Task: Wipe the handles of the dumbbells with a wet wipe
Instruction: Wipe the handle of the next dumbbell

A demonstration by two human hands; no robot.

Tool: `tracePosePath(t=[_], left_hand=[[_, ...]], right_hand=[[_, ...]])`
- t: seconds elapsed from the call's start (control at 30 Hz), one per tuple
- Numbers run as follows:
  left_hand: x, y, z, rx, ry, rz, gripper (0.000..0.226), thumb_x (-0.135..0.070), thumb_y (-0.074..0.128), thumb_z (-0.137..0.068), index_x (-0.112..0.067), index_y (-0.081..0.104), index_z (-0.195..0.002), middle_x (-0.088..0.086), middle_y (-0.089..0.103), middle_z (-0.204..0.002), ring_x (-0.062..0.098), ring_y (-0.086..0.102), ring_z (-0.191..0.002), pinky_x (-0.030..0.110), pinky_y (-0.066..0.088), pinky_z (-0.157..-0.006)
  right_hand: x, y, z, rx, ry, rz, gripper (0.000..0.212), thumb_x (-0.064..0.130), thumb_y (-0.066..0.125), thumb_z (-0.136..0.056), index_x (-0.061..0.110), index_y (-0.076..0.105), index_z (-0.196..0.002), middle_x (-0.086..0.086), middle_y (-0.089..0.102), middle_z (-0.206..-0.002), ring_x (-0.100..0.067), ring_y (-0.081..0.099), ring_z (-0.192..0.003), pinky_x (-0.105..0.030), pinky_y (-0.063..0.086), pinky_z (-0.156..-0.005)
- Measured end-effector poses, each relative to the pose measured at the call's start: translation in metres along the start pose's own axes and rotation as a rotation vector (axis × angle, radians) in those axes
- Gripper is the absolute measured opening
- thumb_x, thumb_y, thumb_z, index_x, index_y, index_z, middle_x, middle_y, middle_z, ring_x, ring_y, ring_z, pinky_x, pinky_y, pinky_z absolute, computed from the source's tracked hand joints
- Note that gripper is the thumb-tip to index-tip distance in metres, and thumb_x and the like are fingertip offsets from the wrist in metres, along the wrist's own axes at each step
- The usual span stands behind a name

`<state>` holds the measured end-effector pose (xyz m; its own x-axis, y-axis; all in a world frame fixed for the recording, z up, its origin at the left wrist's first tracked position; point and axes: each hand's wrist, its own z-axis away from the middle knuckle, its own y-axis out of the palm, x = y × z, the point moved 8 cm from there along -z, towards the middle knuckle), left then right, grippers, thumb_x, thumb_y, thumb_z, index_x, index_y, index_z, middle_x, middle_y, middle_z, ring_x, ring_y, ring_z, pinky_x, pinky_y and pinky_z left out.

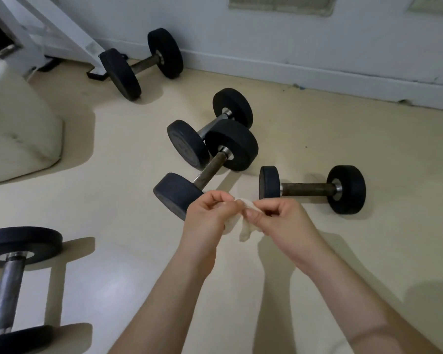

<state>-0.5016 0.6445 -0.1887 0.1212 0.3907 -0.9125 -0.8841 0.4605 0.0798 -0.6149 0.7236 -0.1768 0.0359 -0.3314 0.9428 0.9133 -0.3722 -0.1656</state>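
Both hands, left hand (210,215) and right hand (279,218), pinch shut on a crumpled white wet wipe (243,226) between them at lower center, below the nearest dumbbell (207,169).

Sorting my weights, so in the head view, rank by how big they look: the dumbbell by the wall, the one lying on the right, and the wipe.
1-2. Unsure: dumbbell by the wall and right dumbbell look alike.
3. Wipe.
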Motion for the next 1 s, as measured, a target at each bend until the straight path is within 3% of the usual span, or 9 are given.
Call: tracePosePath(t=[0.13, 0.27, 0.33, 0.43, 0.6, 0.67, 0.77, 0.83, 1.0], left_hand=[[0.001, 0.028, -0.022, 0.007, 0.006, -0.273, 0.005, -0.011, 0.07, -0.081, -0.014, 0.066, -0.082, 0.001, 0.065, -0.073, 0.008, 0.053, -0.061, 0.019, 0.041, -0.055], [-0.006, 0.078, -0.054, 0.206, 0.177, -0.761, 0.012, -0.023, 0.071, -0.081, -0.024, 0.064, -0.091, -0.007, 0.059, -0.076, -0.001, 0.053, -0.063, 0.015, 0.041, -0.056], [-0.016, 0.102, -0.069, 0.266, 0.38, -1.091, 0.026, -0.016, 0.067, -0.083, -0.028, 0.062, -0.106, -0.008, 0.056, -0.097, 0.0, 0.053, -0.091, 0.016, 0.047, -0.072], [-0.008, 0.13, -0.091, 0.423, 0.614, -1.59, 0.067, -0.013, 0.072, -0.075, -0.033, 0.045, -0.133, 0.0, 0.037, -0.14, 0.023, 0.033, -0.13, 0.041, 0.045, -0.099], [0.015, 0.15, -0.105, 0.562, 0.834, -1.957, 0.069, -0.012, 0.074, -0.078, -0.029, 0.04, -0.135, 0.008, 0.031, -0.147, 0.03, 0.018, -0.142, 0.044, 0.036, -0.108], [0.015, 0.16, -0.101, 0.682, 0.954, -2.019, 0.061, -0.013, 0.071, -0.081, -0.028, 0.042, -0.133, 0.006, 0.046, -0.133, 0.03, 0.033, -0.133, 0.042, 0.043, -0.1], [0.027, 0.175, -0.068, 0.935, 1.154, -2.17, 0.042, -0.021, 0.064, -0.086, -0.024, 0.048, -0.124, 0.002, 0.053, -0.108, 0.022, 0.046, -0.089, 0.035, 0.043, -0.069], [0.05, 0.183, -0.035, 1.06, 1.255, -2.183, 0.026, -0.029, 0.065, -0.086, -0.022, 0.057, -0.11, 0.001, 0.058, -0.095, 0.02, 0.049, -0.079, 0.035, 0.041, -0.07], [0.082, 0.176, 0.021, 0.967, 0.924, -1.917, 0.017, -0.034, 0.064, -0.085, -0.023, 0.061, -0.097, -0.001, 0.059, -0.084, 0.019, 0.049, -0.065, 0.032, 0.028, -0.063]], right_hand=[[-0.018, -0.051, -0.007, -0.277, 0.064, 0.056, 0.007, 0.019, 0.071, -0.083, 0.022, 0.073, -0.076, 0.007, 0.065, -0.094, -0.004, 0.059, -0.083, -0.02, 0.043, -0.075], [-0.049, -0.091, -0.005, -0.4, 0.158, -0.223, 0.006, 0.012, 0.067, -0.084, 0.01, 0.073, -0.086, 0.0, 0.068, -0.107, -0.017, 0.065, -0.096, -0.035, 0.053, -0.083], [-0.063, -0.095, -0.003, -0.401, 0.19, -0.481, 0.014, 0.011, 0.06, -0.088, 0.007, 0.07, -0.097, -0.009, 0.071, -0.101, -0.023, 0.068, -0.093, -0.041, 0.057, -0.075], [-0.081, -0.102, -0.001, -0.445, 0.22, -0.683, 0.016, 0.006, 0.054, -0.089, 0.004, 0.065, -0.1, -0.012, 0.072, -0.098, -0.024, 0.069, -0.09, -0.034, 0.055, -0.06], [-0.117, -0.139, 0.002, -0.711, 0.267, -0.527, 0.009, 0.006, 0.061, -0.082, 0.008, 0.061, -0.073, -0.015, 0.068, -0.084, -0.027, 0.065, -0.079, -0.033, 0.053, -0.064], [-0.131, -0.167, 0.01, -0.868, 0.272, -0.33, 0.017, 0.017, 0.065, -0.079, 0.011, 0.057, -0.064, -0.005, 0.059, -0.068, -0.022, 0.056, -0.066, -0.035, 0.049, -0.066], [-0.143, -0.189, 0.012, -0.885, 0.262, -0.066, 0.022, 0.026, 0.067, -0.079, 0.014, 0.059, -0.063, 0.0, 0.052, -0.058, -0.02, 0.048, -0.059, -0.042, 0.049, -0.065], [-0.14, -0.195, 0.012, -0.852, 0.231, 0.061, 0.025, 0.025, 0.069, -0.08, 0.014, 0.059, -0.059, -0.002, 0.054, -0.056, -0.018, 0.048, -0.057, -0.041, 0.047, -0.063], [-0.102, -0.193, -0.017, -0.656, 0.141, 0.156, 0.013, 0.021, 0.068, -0.081, 0.014, 0.067, -0.07, 0.002, 0.058, -0.063, -0.011, 0.05, -0.058, -0.026, 0.038, -0.057]])
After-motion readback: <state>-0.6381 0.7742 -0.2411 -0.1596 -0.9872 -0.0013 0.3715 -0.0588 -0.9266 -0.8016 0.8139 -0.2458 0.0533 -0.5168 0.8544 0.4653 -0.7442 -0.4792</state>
